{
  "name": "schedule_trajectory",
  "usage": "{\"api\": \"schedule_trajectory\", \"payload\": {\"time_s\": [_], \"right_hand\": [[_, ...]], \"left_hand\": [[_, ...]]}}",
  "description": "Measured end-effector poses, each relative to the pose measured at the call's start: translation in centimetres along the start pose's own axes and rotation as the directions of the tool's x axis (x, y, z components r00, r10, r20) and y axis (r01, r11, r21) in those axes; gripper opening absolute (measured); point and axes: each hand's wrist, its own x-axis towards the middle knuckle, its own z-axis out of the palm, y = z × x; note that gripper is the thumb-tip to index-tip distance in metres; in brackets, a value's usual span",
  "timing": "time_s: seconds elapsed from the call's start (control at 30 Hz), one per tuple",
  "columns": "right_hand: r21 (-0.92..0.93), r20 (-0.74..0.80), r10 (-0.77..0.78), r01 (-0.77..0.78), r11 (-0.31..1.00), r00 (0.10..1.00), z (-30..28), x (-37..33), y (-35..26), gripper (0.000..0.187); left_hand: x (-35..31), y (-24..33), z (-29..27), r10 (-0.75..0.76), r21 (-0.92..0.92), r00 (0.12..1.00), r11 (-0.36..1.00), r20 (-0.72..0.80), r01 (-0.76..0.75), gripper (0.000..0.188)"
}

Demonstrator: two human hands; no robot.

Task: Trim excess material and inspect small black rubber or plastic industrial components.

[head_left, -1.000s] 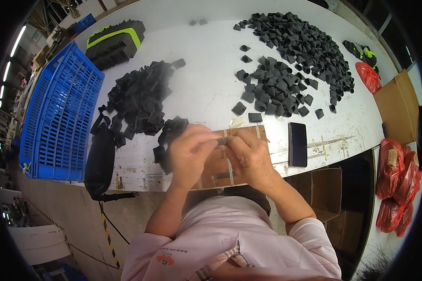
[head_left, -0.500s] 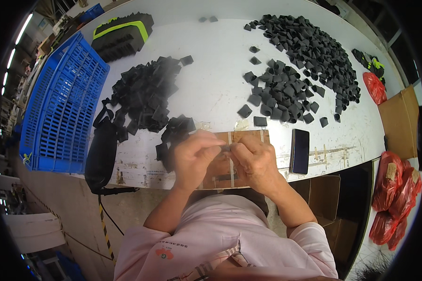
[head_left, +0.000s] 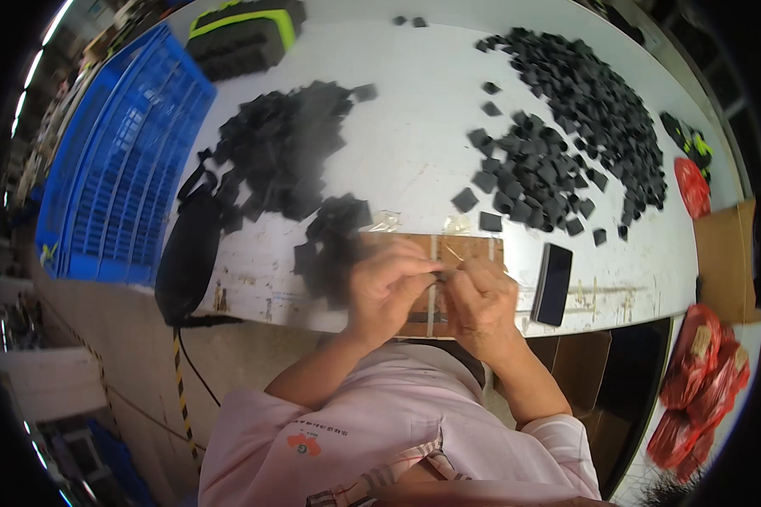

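Note:
My left hand [head_left: 387, 293] and my right hand [head_left: 484, 306] meet above a brown board [head_left: 414, 328] at the table's near edge. Pinched between their fingertips is a small dark piece [head_left: 440, 275], mostly hidden by the fingers. A thin pale sliver [head_left: 454, 253] shows just beyond the right fingers; what it is I cannot make out. Left of my left hand lies a small heap of flat black pieces [head_left: 334, 245], with a larger black heap [head_left: 283, 152] behind it. Ahead to the right are small black fabric loops [head_left: 528, 173], and a bigger pile of them [head_left: 596, 101] reaches farther back.
A dark phone [head_left: 552, 284] lies right of the board. At the left stand a blue plastic crate [head_left: 127, 160] and a black pouch [head_left: 188, 262]. A grey bundle with a yellow-green band [head_left: 245, 38] sits at the back left. Red plastic bags [head_left: 702, 372] and a cardboard box [head_left: 725, 262] are at the right.
The whole view has shifted and tilted slightly, so the table's things appear farther right. Both hands stay together over the board, still pinching the small dark piece, with the fingers slightly rearranged.

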Motion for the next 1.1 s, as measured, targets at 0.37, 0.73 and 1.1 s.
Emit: {"api": "schedule_trajectory", "payload": {"time_s": [0.37,0.73,1.1], "right_hand": [[0.025,-0.001,0.066,-0.065,0.998,0.998,-0.7,-0.2,-0.5,0.021],[0.162,-0.035,0.171,-0.163,0.973,0.985,-0.5,0.1,-0.1,0.011],[0.202,-0.103,0.137,-0.114,0.973,0.985,0.3,0.2,0.3,0.013]], "left_hand": [[0.7,1.1,-0.1,0.038,0.069,0.996,0.997,0.083,-0.044,0.016],[1.3,1.4,0.1,-0.076,0.036,0.995,0.997,0.068,0.073,0.003],[1.4,0.5,0.0,0.0,0.012,0.998,1.0,0.059,-0.001,0.004]]}}
